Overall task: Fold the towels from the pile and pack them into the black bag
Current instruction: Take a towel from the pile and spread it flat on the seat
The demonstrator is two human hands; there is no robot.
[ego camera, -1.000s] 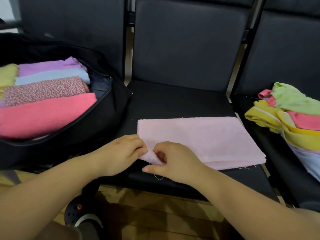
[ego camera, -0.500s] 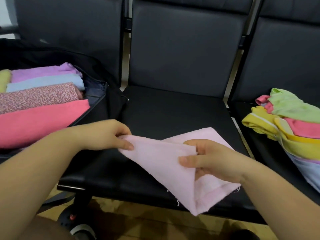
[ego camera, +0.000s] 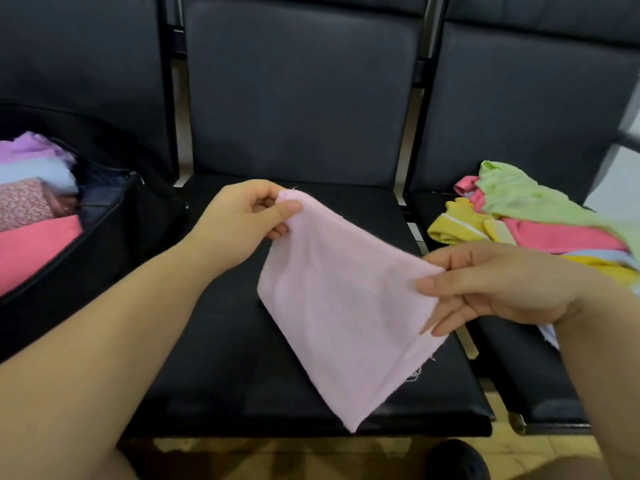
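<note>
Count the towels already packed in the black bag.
4 show in the black bag: a purple towel farthest back, then a light blue towel, a speckled pink towel and a coral towel nearest. The frame edge cuts the bag, so more may be hidden.

I count two bare hands, the left hand [ego camera: 239, 223] in the middle of the frame and the right hand [ego camera: 498, 285] at centre right. Between them I see one pale pink folded cloth towel [ego camera: 346, 306]. I count three black padded chairs in a row: the left chair [ego camera: 86, 64], the middle chair [ego camera: 294, 98] and the right chair [ego camera: 536, 98]. There is one black fabric bag [ego camera: 104, 244] at the left edge, and I can make out four folded towels [ego camera: 31, 247] in it. One loose pile of coloured towels [ego camera: 540, 223] sits at the right; I cannot count its pieces.
</note>
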